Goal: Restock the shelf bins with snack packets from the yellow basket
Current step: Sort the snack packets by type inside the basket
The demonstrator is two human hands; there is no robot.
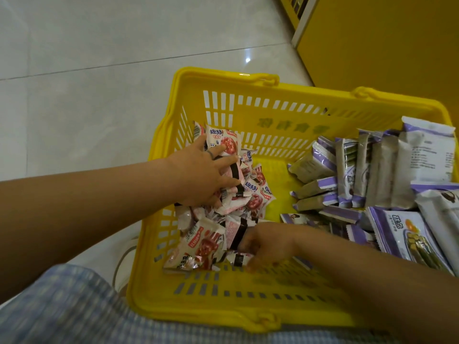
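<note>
1. Checked blue cloth, the person's clothing, fills the 7 o'clock corner. A white shoe shows just beyond it on the pale tiled floor.
2. At the middle of the view stands the yellow basket. Its 9 o'clock side holds a loose heap of red-and-white packets. Its 3 o'clock side holds purple packets, most on edge in rows and a few flat. A bare strip of basket bottom lies between the two sorts.
3. At the heap's 11 o'clock end the left hand lies on top, fingers spread and slightly bent, pressing on the packets rather than closing round any one.
4. At the heap's 6 o'clock end the right hand has its fingers curled onto the small packets there. How many it holds I cannot tell.
5. Likely risk: the wrappers look slick and unstacked, so a two-handed scoop could shed packets back into the basket or onto the floor. A hard squeeze could crush the contents.
6. At 1 o'clock rises a yellow shelf unit, and no bin shows clearly. The step seems to be gathering, with nothing yet lifted out.
</note>
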